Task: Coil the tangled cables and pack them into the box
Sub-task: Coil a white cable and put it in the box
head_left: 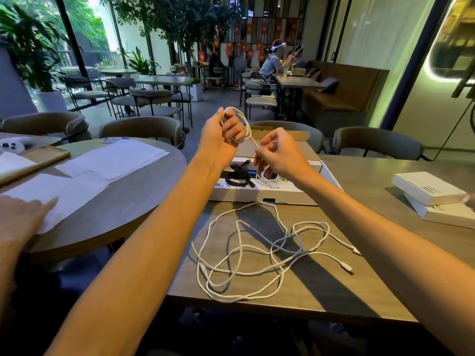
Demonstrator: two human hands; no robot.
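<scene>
My left hand [223,136] is raised above the box and grips a small coil of white cable [243,122] looped round its fingers. My right hand [279,156] pinches the free end of that same cable just to the right. Below them lies the open white box [259,195], holding a coiled black cable [237,176] on the left and a coiled white cable [270,179] on the right. On the table in front of the box sprawl tangled white cables [246,253], their plugs pointing right.
Two stacked white boxes [434,199] sit at the table's right edge. A round table [108,201] to the left carries white papers, a wooden tray and a controller; another person's hand [23,217] rests on the papers. Chairs stand behind the box.
</scene>
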